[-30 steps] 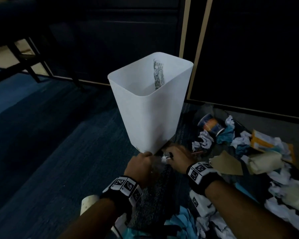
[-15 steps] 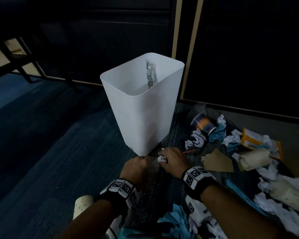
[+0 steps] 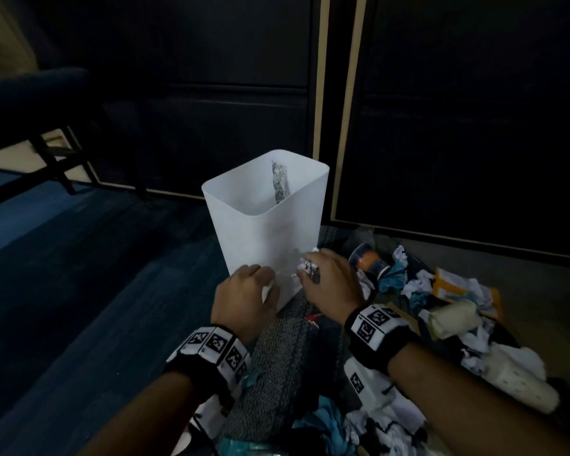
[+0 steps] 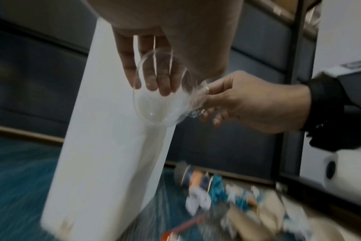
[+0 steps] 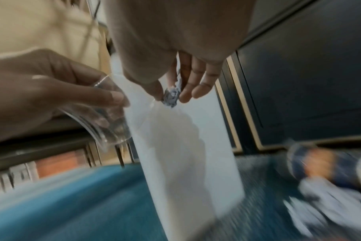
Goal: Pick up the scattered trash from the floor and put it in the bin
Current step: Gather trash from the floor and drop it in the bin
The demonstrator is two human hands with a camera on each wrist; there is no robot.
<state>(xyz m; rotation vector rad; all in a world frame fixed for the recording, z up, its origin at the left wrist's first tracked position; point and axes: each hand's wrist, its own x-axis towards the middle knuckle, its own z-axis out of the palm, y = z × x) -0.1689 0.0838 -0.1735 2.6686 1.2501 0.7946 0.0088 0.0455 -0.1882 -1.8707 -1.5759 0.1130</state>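
The white plastic bin (image 3: pixel 270 232) stands upright on the blue carpet with a grey crumpled strip inside it. Both hands hover in front of its near wall, below the rim. My left hand (image 3: pixel 267 284) grips a clear plastic cup (image 4: pixel 161 97), its fingers (image 4: pixel 150 73) showing through the cup's wall. My right hand (image 3: pixel 310 268) pinches a small crumpled white-grey scrap (image 5: pixel 171 96) between thumb and fingers, right at the cup's base. In the right wrist view the cup (image 5: pixel 105 127) sits in the left hand (image 5: pixel 62 91) beside the bin (image 5: pixel 188 154).
A heap of trash lies right of the bin: an orange-and-blue can (image 3: pixel 367 263), crumpled white and blue paper (image 3: pixel 418 284), a pale paper roll (image 3: pixel 454 319) and brown card. A grey mat (image 3: pixel 277 373) lies under my arms. Dark cabinet doors (image 3: pixel 458 126) stand behind; chair legs (image 3: pixel 56 159) far left.
Both hands have risen from the floor at the bin's base to partway up its front wall, carrying the cup and the scrap. The head view has pulled back and up.
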